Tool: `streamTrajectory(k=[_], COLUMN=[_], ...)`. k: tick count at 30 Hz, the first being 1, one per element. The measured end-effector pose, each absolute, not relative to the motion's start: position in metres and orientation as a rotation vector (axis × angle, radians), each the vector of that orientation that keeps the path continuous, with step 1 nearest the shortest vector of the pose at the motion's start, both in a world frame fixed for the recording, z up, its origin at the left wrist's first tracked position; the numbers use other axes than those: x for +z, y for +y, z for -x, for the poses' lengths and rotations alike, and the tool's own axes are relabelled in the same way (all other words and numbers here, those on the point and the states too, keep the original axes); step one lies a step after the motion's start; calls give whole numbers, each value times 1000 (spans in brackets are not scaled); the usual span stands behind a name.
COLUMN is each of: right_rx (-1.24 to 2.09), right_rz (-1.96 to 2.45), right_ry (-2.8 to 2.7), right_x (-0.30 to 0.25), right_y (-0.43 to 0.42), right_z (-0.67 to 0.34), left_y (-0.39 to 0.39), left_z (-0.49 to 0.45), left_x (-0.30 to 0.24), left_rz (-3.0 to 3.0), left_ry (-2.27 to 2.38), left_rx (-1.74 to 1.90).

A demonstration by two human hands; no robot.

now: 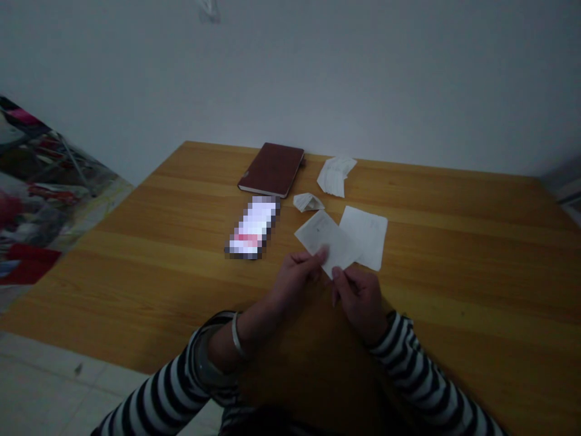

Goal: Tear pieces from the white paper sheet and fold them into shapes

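Observation:
Between my two hands is a white sheet of paper (333,239), held tilted with one corner toward me. My left hand (299,272) is closed on its left edge, thumb on top. My right hand (361,297) pinches the near corner between thumb and fingers. Partly behind that sheet, a second white sheet (370,233) with rounded corners lies on the table. Just beyond sits a small folded paper piece (308,202). Farther back is a fanned stack of folded white papers (336,175).
A phone (254,227) with a lit, blurred screen lies left of the papers on the wooden table (454,272). Behind it is a dark red notebook (273,168). A pale wall (363,79) borders the table's far edge. Cluttered items stand on the floor at far left.

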State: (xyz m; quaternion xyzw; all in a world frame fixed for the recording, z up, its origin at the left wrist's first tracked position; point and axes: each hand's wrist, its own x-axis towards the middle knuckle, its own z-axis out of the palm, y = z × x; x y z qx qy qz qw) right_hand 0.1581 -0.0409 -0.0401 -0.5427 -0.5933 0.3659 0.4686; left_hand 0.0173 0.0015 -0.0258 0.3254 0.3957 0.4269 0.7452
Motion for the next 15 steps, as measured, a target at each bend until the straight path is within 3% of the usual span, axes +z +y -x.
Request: streamTrajectory(k=[8,15], right_rx=[863,1088], right_rz=[1258,1240], right_ry=[-1553,-1591], right_x=[-32,-40], right_y=[-40,-38], right_z=[-167,-172], left_y=[46,31], left_z=[26,13], left_x=[-10,-13], left_rz=[-504,-908], left_ry=[1091,1003], left_rx=[1552,873])
